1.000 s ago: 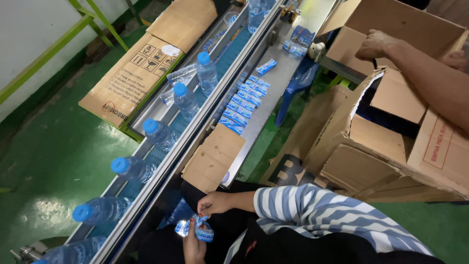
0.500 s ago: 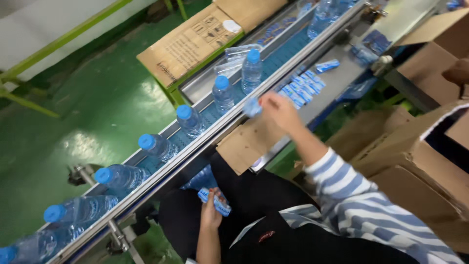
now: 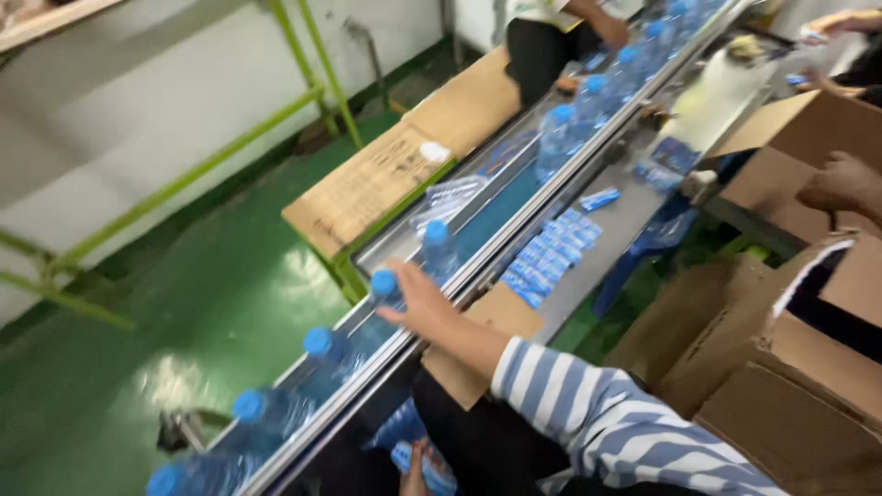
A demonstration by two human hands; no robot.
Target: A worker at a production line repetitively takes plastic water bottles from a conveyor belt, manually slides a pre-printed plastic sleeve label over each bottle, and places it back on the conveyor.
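Observation:
A conveyor (image 3: 514, 216) runs diagonally and carries clear water bottles with blue caps. My right hand (image 3: 421, 305), on a striped sleeve, reaches over the rail, its fingers closed around the neck of one bottle (image 3: 384, 285); motion blur hides the exact grip. Another bottle (image 3: 437, 248) stands just behind it. My left hand (image 3: 413, 470) is low at the bottom edge, over my lap, holding a bundle of blue labels (image 3: 434, 467). More blue labels (image 3: 551, 259) lie spread on the steel shelf beside the belt.
Open cardboard boxes (image 3: 790, 367) crowd the right side, with another person's hand (image 3: 838, 184) on one. A second person (image 3: 551, 37) sits at the belt's far end. Flat cardboard (image 3: 377, 188) lies across the far rail. Beyond it are green floor (image 3: 184, 321) and green railing (image 3: 184, 184).
My right hand has moved down the line from one bottle to a nearer one. The view has swung left and up. My left hand stays low with the labels.

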